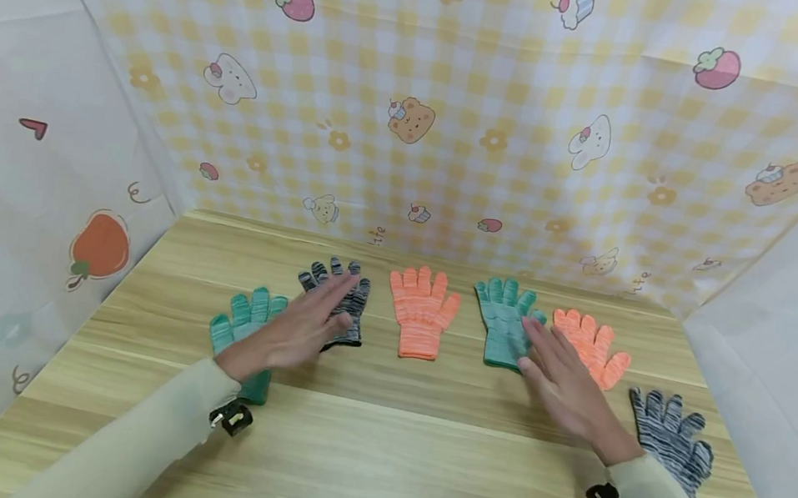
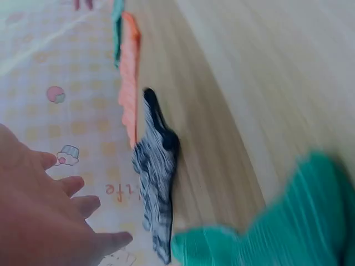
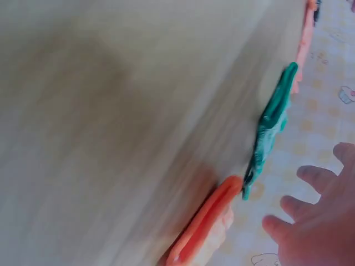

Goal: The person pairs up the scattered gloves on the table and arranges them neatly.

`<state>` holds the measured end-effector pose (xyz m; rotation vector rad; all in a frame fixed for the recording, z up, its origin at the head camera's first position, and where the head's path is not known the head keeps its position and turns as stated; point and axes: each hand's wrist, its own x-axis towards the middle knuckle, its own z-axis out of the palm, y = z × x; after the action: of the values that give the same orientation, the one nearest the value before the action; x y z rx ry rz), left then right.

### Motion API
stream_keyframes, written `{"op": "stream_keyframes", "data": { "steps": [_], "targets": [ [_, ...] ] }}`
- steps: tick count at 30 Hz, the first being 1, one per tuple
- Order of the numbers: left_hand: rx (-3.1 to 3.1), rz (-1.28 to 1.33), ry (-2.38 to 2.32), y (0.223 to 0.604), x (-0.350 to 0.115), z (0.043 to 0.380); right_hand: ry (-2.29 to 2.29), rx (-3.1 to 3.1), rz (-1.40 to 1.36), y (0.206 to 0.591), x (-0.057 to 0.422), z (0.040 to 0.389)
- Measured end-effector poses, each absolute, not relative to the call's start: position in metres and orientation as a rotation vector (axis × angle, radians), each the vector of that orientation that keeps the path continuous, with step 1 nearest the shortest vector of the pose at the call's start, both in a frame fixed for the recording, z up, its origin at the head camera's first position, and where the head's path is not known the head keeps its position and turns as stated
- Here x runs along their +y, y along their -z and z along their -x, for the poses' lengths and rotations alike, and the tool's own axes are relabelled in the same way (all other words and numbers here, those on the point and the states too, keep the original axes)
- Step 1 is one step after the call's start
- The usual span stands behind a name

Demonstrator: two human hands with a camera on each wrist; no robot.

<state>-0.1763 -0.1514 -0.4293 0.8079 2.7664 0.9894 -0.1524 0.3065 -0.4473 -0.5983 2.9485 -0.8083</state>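
Note:
Knit gloves lie flat on the wooden table in an arc. My left hand (image 1: 309,325), fingers straight, hovers between a green glove (image 1: 249,318) and a black-and-grey glove (image 1: 355,310), partly covering both in the head view. In the middle lies an orange glove (image 1: 422,315). To its right is a second green glove (image 1: 503,330); my right hand (image 1: 567,380) is stretched out beside it, overlapping its edge and part of another orange glove (image 1: 594,342). Both hands are raised above the table and hold nothing. Beyond my right wrist is another black-and-grey glove (image 1: 672,441), partly hidden by the sleeve.
The wooden table (image 1: 368,481) meets a yellow checked cloth (image 1: 453,180) hanging at the back. White sheets flank it, the left sheet (image 1: 23,174) carrying printed fruit. Dark clips, one a left clip (image 1: 233,416), sit at both sleeve cuffs.

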Motion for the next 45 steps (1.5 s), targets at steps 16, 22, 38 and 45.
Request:
{"op": "stream_keyframes", "data": {
  "steps": [16,22,38,45],
  "targets": [
    [2.27,-0.342,-1.753,0.416,-0.108,0.185,1.843,2.253,0.219,0.433,0.272,0.181],
    [2.186,-0.207,-1.827,0.418,-0.09,0.19,1.893,2.176,0.022,0.431,0.254,0.197],
    [2.449,-0.108,-1.588,0.431,-0.056,0.197,1.845,2.196,-0.082,0.437,0.22,0.228],
    [2.683,-0.199,-1.268,0.429,-0.052,0.197,1.712,2.33,-0.148,0.435,0.208,0.244]
  ]
}}
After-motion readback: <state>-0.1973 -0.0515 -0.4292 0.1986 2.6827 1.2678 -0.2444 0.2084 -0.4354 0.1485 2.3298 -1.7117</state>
